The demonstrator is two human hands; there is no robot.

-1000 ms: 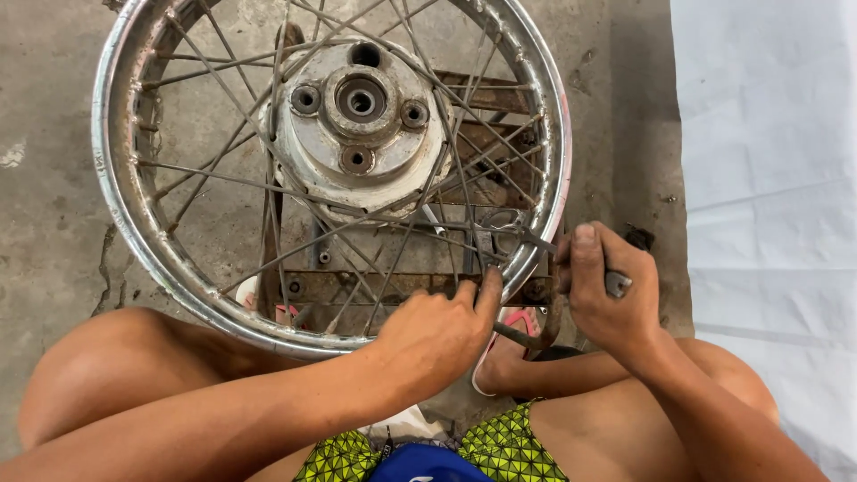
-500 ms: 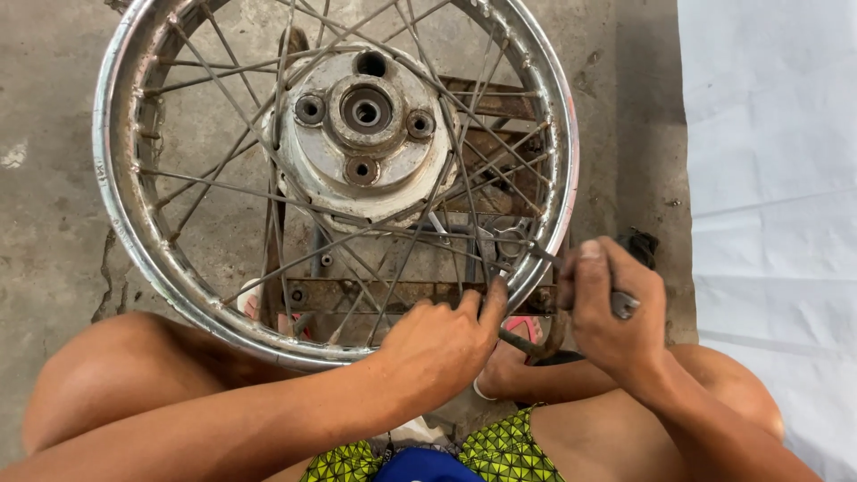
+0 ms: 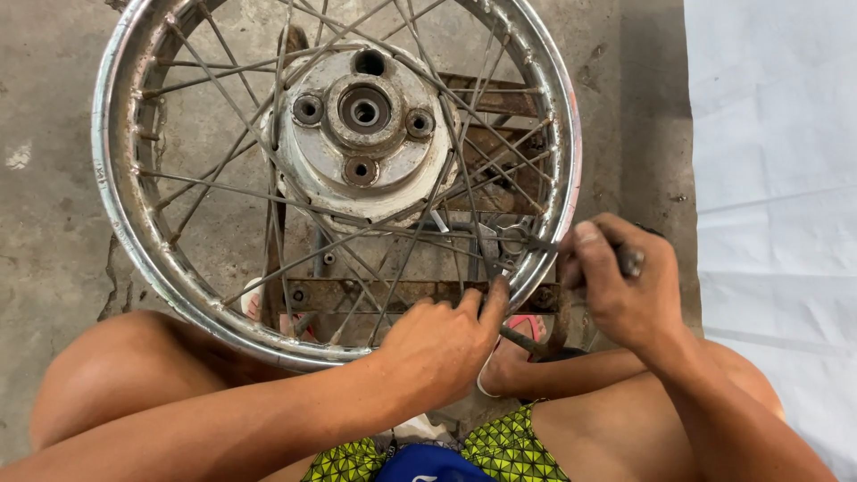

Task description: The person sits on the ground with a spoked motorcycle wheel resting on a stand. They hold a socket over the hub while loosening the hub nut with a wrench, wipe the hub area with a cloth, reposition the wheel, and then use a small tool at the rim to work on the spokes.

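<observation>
Against the lower right arc of the spoked wheel [image 3: 116, 205], both hands are at work; I list what I see around that wheel.

- Spoked wheel: chromed rim, worn and rust-flecked, lying flat on a rusty metal stand [image 3: 500, 98] over the concrete floor [image 3: 54, 268]. Grey hub [image 3: 361, 134] sits above centre, with thin spokes crossing to the rim.
- Left hand [image 3: 442, 344]: reaches in over the wheel's near rim, fingers curled, fingertips pinched on a spoke [image 3: 486, 245] just inside the rim.
- Right hand [image 3: 625, 286]: just outside the wheel's right rim, fingers closed around the handle of a slim metal tool [image 3: 629, 261]; the tool's tip points inward to the same spoke cluster. I cannot tell the tool's kind.
- Bare knees flank the wheel's near edge; green patterned shorts [image 3: 509, 442] below it.
- White sheet [image 3: 768, 178]: spread on the floor well right of the wheel.
- Pink sandal [image 3: 522, 328]: partly visible under the wheel's near right rim.
</observation>
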